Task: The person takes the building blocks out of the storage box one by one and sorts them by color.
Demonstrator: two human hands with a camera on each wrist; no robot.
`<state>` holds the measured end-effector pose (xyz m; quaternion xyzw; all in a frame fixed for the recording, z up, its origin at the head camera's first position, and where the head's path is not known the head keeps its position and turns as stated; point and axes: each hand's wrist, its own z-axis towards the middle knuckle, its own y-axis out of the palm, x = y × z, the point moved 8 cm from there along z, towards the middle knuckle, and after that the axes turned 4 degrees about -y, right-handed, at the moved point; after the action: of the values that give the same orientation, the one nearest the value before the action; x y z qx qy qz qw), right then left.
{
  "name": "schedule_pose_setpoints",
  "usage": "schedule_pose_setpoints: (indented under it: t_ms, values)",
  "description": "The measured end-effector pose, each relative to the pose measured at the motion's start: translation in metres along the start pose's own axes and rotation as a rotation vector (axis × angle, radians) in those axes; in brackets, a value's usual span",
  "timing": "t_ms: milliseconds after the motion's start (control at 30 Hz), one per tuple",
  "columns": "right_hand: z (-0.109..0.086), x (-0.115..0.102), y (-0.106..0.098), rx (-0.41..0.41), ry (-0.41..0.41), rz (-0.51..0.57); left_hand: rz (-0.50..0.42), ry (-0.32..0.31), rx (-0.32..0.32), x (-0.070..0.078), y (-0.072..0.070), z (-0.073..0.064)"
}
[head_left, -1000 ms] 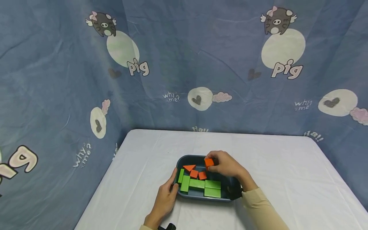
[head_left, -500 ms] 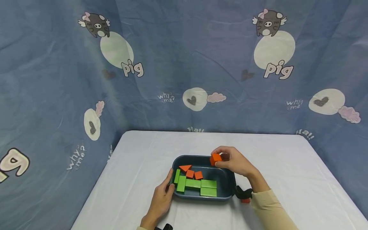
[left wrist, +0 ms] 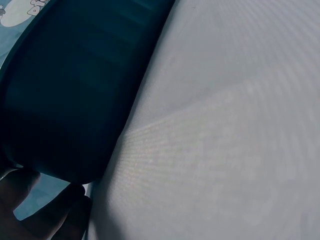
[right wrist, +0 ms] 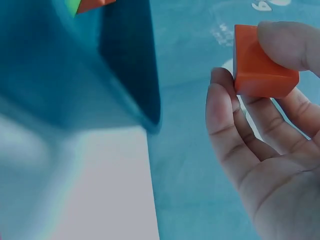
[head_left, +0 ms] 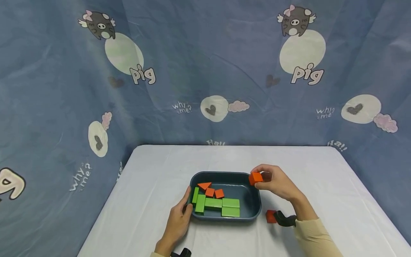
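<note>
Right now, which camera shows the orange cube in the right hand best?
The right wrist view: there the orange cube looks biggest, though the right hand covers part. The head view shows it small, by the right end of the tray. The left wrist view doesn't show it.

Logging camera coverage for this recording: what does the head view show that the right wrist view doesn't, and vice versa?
Head only: the left hand and all five green blocks. Right wrist only: the palm of the right hand. Both: the right hand holding an orange cube, the tray, the white table and the blue backdrop.
</note>
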<state>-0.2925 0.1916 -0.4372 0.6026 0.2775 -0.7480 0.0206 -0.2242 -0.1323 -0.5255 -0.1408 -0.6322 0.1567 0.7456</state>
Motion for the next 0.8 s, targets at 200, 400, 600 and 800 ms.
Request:
schedule_pose_setpoints:
  t_ms: [200, 400, 600, 800]
  values:
    - [-0.018, 0.008, -0.015, 0.031, 0.051, -0.044, 0.015, 0.01, 0.01, 0.001, 0.001, 0.001]
    - [-0.039, 0.016, -0.027, 0.056, 0.095, -0.042, 0.007, 0.026, 0.004, 0.0, 0.001, 0.0]
    - [-0.058, 0.026, -0.038, 0.086, 0.123, -0.024, 0.018, 0.024, 0.014, 0.001, 0.0, 0.001]
    - [-0.075, 0.037, -0.044, 0.102, 0.162, -0.028, 0.024, 0.013, 0.006, 0.001, 0.001, 0.0]
